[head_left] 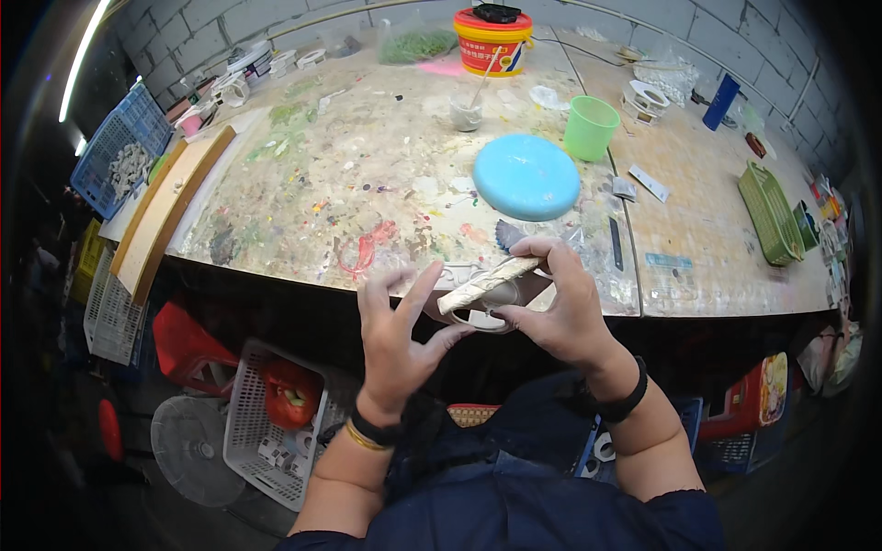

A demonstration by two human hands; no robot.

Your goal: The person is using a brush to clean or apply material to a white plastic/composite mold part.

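Above the table's front edge, my right hand [560, 298] grips a small off-white moulded piece [487, 289] between thumb and fingers. The piece is tilted, with a ridged, rope-like bar along its top and a rounded ring-shaped opening below; I cannot make out its exact kind. My left hand [397, 326] is beside the piece's left end, its fingers spread and its thumb reaching to the lower rim. Whether that thumb touches the rim is hard to tell. Just beyond the hands lie a dark scalloped scrap [508, 235] and a round light-blue disc [526, 177].
Farther back on the paint-stained table [322, 174] stand a green cup [591, 129], a glass with a stick [466, 114] and a red-and-yellow bucket [493, 50]. A green basket [770, 213] is at right, a wooden board [175, 209] at left. A white crate [276, 418] stands below.
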